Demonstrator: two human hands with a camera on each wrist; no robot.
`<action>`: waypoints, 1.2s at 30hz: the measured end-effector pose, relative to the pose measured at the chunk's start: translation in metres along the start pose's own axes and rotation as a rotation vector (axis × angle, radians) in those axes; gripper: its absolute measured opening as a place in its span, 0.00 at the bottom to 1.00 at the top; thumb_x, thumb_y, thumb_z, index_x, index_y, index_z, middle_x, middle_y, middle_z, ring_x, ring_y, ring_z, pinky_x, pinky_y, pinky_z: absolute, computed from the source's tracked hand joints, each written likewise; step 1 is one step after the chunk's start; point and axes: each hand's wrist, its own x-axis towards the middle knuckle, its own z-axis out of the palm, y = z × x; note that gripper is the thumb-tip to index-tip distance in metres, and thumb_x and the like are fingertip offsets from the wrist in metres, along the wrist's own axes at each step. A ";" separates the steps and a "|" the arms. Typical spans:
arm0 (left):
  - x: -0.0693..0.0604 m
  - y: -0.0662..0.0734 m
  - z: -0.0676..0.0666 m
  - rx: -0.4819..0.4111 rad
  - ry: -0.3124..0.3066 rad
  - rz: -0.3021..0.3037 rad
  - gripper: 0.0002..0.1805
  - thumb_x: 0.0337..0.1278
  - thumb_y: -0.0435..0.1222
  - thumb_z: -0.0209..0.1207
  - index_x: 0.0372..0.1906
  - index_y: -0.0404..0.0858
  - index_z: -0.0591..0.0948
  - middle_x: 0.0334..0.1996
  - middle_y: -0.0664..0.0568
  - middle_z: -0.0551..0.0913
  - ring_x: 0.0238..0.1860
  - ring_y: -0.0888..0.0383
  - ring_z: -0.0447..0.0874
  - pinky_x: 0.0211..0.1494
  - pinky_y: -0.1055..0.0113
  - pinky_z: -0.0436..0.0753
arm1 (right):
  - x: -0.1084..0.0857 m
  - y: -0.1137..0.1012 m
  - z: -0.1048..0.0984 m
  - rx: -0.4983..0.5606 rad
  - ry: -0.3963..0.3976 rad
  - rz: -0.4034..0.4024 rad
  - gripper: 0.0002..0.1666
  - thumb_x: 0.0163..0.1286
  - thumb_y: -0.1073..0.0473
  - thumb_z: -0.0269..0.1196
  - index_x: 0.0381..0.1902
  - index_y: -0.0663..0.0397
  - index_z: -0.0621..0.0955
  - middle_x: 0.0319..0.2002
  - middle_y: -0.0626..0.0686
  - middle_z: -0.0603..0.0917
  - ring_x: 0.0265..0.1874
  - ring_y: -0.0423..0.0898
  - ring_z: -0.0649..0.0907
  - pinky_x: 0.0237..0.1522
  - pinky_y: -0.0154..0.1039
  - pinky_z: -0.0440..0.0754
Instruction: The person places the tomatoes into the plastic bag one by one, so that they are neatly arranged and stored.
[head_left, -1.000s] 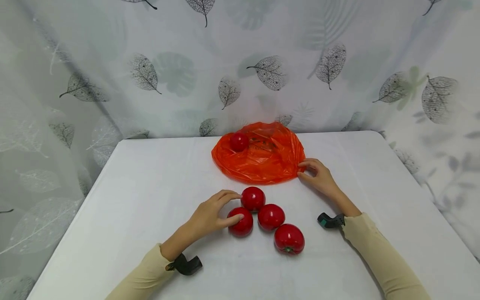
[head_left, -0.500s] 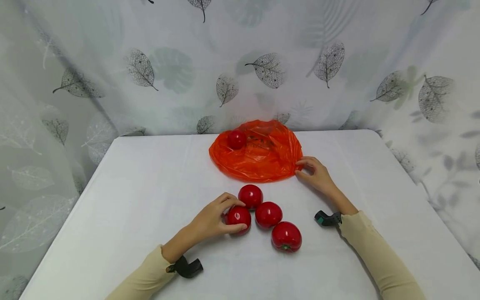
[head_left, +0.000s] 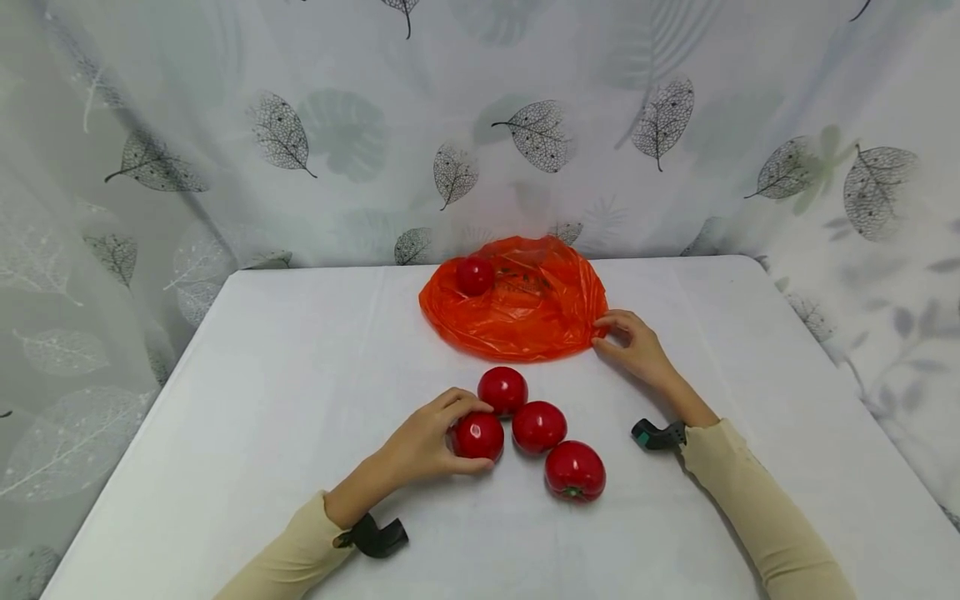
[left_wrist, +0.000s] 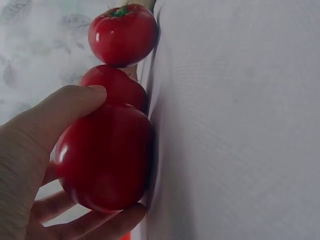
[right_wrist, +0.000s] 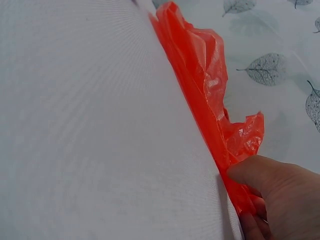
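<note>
My left hand [head_left: 423,437] curls its thumb and fingers round the leftmost tomato [head_left: 478,437], which sits on the white table. In the left wrist view the thumb lies over the side of this glossy red tomato [left_wrist: 107,157], and the fingertips reach beneath its far side. Just beyond it are a second tomato [head_left: 502,391] and a third [head_left: 539,427]; the nearest one [head_left: 575,471] shows its green stem. An orange-red plastic bag [head_left: 517,312] lies spread at the back, its right edge pinched by my right hand [head_left: 637,350]. Another tomato [head_left: 475,275] rests in the bag's left part.
The white table [head_left: 315,350] ends at a back edge close behind the bag. A leaf-patterned curtain [head_left: 360,133] hangs behind and at both sides. Black camera mounts [head_left: 372,536] sit on both wrists.
My left hand's thumb and fingers have closed in round the leftmost tomato, the thumb moving to its near side. The right hand keeps its pinch on the bag. The head view has shifted slightly.
</note>
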 end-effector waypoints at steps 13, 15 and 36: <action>0.007 0.000 -0.017 0.007 0.121 0.176 0.31 0.41 0.41 0.77 0.54 0.39 0.79 0.50 0.50 0.77 0.53 0.56 0.78 0.51 0.65 0.84 | 0.002 0.004 0.000 -0.009 0.002 0.008 0.19 0.65 0.65 0.66 0.52 0.67 0.79 0.60 0.65 0.72 0.61 0.59 0.73 0.54 0.13 0.65; 0.008 0.000 -0.021 0.012 0.138 0.191 0.32 0.40 0.40 0.77 0.54 0.39 0.79 0.50 0.50 0.78 0.53 0.56 0.78 0.50 0.65 0.84 | 0.002 0.005 0.001 -0.006 -0.002 0.012 0.19 0.65 0.65 0.66 0.52 0.67 0.79 0.60 0.65 0.72 0.61 0.59 0.73 0.57 0.16 0.66; 0.051 0.007 -0.043 -0.010 0.232 0.177 0.32 0.44 0.37 0.75 0.57 0.37 0.77 0.53 0.46 0.76 0.52 0.54 0.79 0.51 0.63 0.84 | 0.000 0.004 0.001 -0.003 0.006 0.005 0.18 0.65 0.65 0.65 0.52 0.67 0.79 0.60 0.64 0.73 0.60 0.58 0.73 0.56 0.16 0.67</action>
